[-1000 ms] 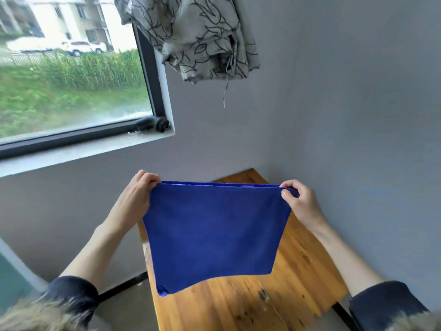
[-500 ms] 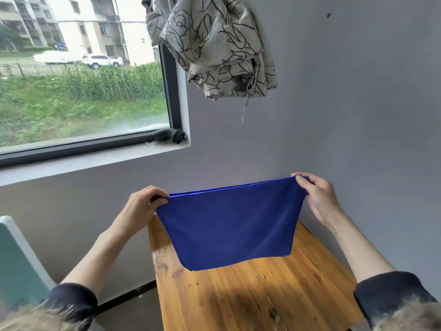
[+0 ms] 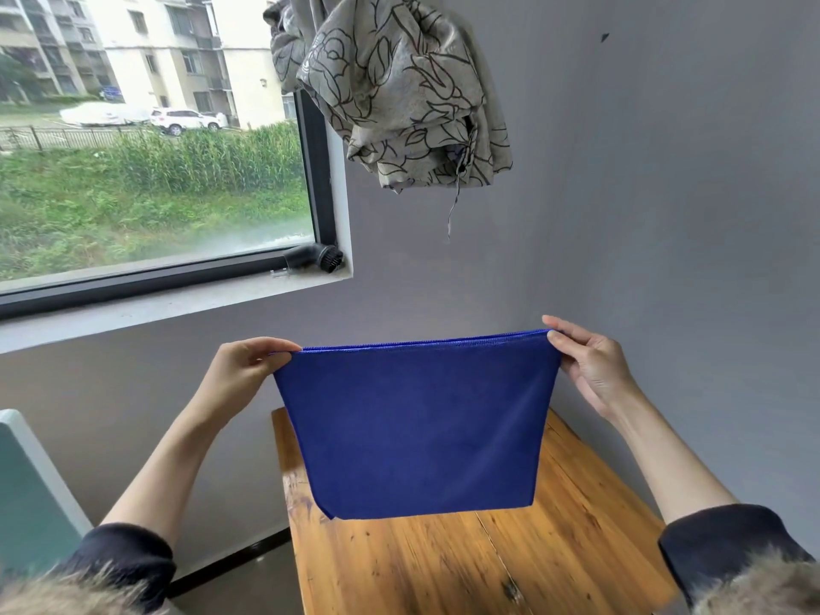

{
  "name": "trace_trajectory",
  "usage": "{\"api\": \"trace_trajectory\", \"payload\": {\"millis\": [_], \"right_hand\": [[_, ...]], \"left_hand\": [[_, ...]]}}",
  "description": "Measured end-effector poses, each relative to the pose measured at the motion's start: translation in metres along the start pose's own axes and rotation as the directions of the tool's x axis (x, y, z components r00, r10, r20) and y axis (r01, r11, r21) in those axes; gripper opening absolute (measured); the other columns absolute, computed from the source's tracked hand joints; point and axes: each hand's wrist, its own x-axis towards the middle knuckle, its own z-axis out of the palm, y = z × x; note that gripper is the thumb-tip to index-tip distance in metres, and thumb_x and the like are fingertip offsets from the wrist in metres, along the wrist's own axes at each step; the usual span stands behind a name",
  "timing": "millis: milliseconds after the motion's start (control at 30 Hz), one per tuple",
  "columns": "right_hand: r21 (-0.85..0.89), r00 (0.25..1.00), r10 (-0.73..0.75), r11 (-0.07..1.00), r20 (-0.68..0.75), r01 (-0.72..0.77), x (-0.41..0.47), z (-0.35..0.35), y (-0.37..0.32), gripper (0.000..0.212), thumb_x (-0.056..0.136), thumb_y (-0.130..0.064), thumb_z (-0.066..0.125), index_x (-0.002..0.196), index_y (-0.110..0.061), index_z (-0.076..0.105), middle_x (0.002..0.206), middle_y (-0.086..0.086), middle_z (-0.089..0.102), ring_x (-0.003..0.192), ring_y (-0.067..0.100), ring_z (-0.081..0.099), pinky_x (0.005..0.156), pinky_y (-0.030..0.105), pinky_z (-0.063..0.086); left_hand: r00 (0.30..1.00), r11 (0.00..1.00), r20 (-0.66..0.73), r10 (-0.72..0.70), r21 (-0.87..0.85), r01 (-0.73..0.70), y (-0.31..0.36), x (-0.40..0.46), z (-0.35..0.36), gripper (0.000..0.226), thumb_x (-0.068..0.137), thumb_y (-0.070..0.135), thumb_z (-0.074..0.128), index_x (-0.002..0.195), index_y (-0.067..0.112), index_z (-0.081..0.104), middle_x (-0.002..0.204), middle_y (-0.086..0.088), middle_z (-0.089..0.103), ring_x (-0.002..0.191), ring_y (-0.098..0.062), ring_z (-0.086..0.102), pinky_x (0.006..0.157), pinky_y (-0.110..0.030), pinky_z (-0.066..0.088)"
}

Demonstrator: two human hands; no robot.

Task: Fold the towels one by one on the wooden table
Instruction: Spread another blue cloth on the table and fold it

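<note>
Blue towel [image 3: 417, 428] hangs in the air above the far end of the wooden bench [image 3: 554, 552], stretched flat between both hands, lower edge apparently clear of the wood. Left hand [image 3: 242, 375] grip: thumb and fingers pinching the towel's top left corner. Right hand [image 3: 585, 361] grip: fingertips pinching the top right corner, other fingers loosely extended. Dark sleeves on both arms. Patterned grey curtain [image 3: 399, 91] bunched up high by the window [image 3: 151, 139]; black brush head [image 3: 317, 257] on the sill. No containers visible.
</note>
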Motion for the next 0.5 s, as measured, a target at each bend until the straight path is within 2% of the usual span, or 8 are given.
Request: {"api": "trace_trajectory", "payload": {"millis": [133, 200, 367, 500], "right_hand": [[-0.015, 0.999, 0.030, 0.999, 0.034, -0.029, 0.0011, 0.0001, -0.0025, 0.025, 0.089, 0.005, 0.052, 0.110, -0.004, 0.061, 0.088, 0.007, 0.069, 0.080, 0.009, 0.065, 0.080, 0.017, 0.053], [-0.029, 0.998, 0.050, 0.998, 0.044, -0.049, 0.0013, 0.0000, -0.0020, 0.022, 0.088, 0.005, 0.052, 0.108, 0.001, 0.061, 0.091, 0.010, 0.067, 0.083, 0.014, 0.063, 0.078, 0.018, 0.054], [-0.024, 0.997, 0.069, 0.997, 0.032, -0.068, 0.0022, 0.0004, -0.0002, 0.014, 0.089, 0.005, 0.052, 0.088, 0.001, 0.064, 0.071, 0.003, 0.071, 0.070, 0.011, 0.064, 0.068, 0.018, 0.055], [-0.060, 0.998, 0.055, 0.997, 0.020, -0.054, 0.0056, -0.0012, 0.0008, 0.013, 0.089, 0.003, 0.053, 0.084, -0.002, 0.065, 0.068, 0.000, 0.071, 0.066, 0.007, 0.065, 0.068, 0.018, 0.055]], "left_hand": [[1.000, 0.999, -0.010, 0.027, 0.026, -0.027, -0.0007, 0.0030, -0.0035, 0.027, 0.088, -0.006, 0.055, 0.085, 0.016, 0.070, 0.087, 0.001, 0.070, 0.081, -0.002, 0.061, 0.070, -0.003, 0.044], [0.999, 0.998, -0.026, 0.030, 0.047, -0.029, -0.0020, 0.0041, -0.0037, 0.027, 0.088, -0.006, 0.054, 0.085, 0.015, 0.070, 0.086, -0.001, 0.070, 0.081, -0.003, 0.061, 0.069, -0.002, 0.044], [0.998, 0.987, -0.022, 0.059, 0.148, -0.055, -0.0075, 0.0051, -0.0021, 0.024, 0.089, -0.003, 0.055, 0.094, 0.014, 0.070, 0.087, -0.003, 0.069, 0.082, -0.012, 0.061, 0.069, -0.003, 0.042], [0.988, 0.927, -0.005, 0.153, 0.348, -0.142, -0.0098, 0.0083, 0.0033, 0.024, 0.088, -0.008, 0.054, 0.093, 0.006, 0.072, 0.089, -0.007, 0.067, 0.083, -0.024, 0.059, 0.077, -0.024, 0.040]]}}
